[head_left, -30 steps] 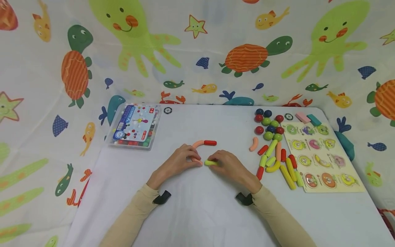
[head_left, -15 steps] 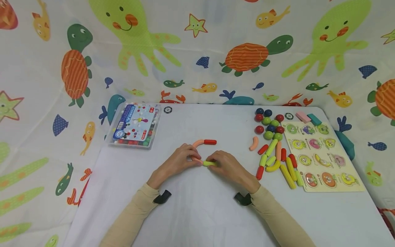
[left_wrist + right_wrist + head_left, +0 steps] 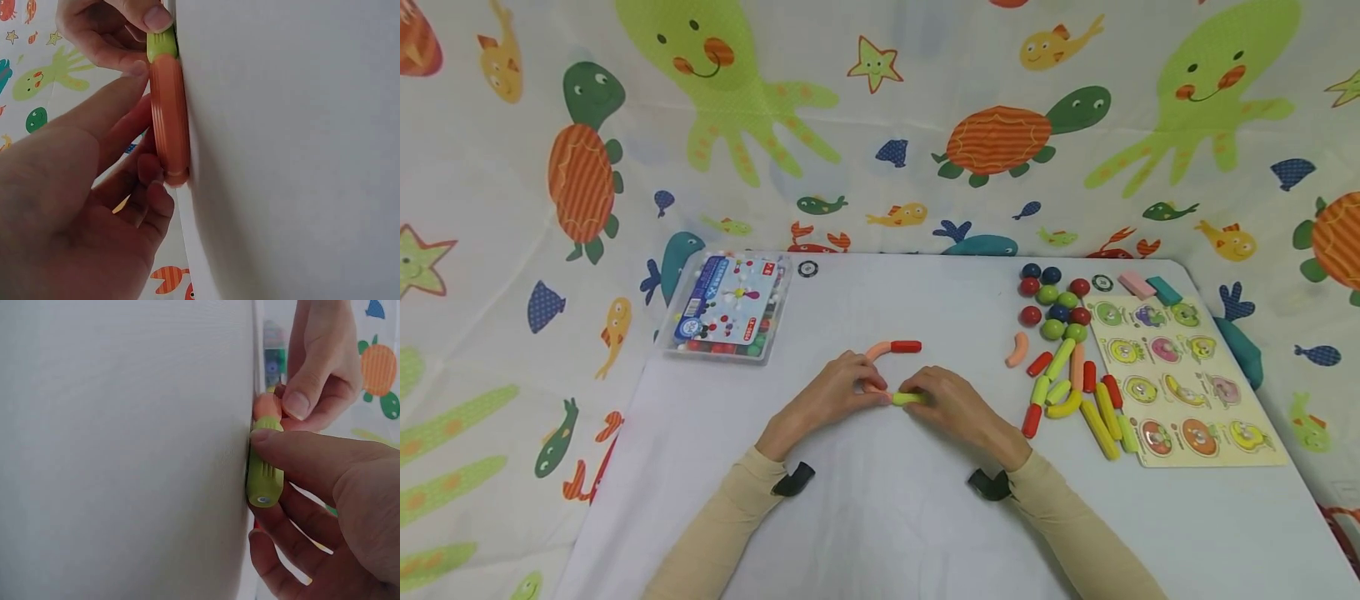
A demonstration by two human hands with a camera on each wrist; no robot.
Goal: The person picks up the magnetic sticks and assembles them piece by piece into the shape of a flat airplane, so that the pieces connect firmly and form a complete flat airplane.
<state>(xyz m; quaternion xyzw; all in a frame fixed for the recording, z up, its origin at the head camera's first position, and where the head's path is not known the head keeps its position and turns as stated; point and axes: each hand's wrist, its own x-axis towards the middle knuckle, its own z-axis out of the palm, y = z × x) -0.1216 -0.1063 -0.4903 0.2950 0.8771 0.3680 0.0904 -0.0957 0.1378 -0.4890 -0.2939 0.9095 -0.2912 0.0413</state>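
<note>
In the head view my left hand (image 3: 842, 387) holds the curved orange rods (image 3: 877, 351), which join a short red rod (image 3: 906, 347) at their far end. My right hand (image 3: 953, 402) pinches a short green rod (image 3: 907, 399) between thumb and fingers. The green rod's end touches the near orange end, as the left wrist view also shows, with the green rod (image 3: 162, 42) against the ribbed orange piece (image 3: 170, 115). A small shiny dot marks the free end of the green rod (image 3: 265, 481) in the right wrist view. My left fingers partly hide the orange curve.
A clear case of molecule-like pieces (image 3: 726, 307) stands at the back left. On the right lie several coloured balls (image 3: 1052, 313), loose rods (image 3: 1097, 429), a wooden fruit puzzle board (image 3: 1187, 379), and pink (image 3: 1137, 285) and teal blocks (image 3: 1164, 292).
My right hand has brought the green rod leftward until it meets the orange end. The curved orange and red chain has shifted slightly left; my left hand stays nearly still.
</note>
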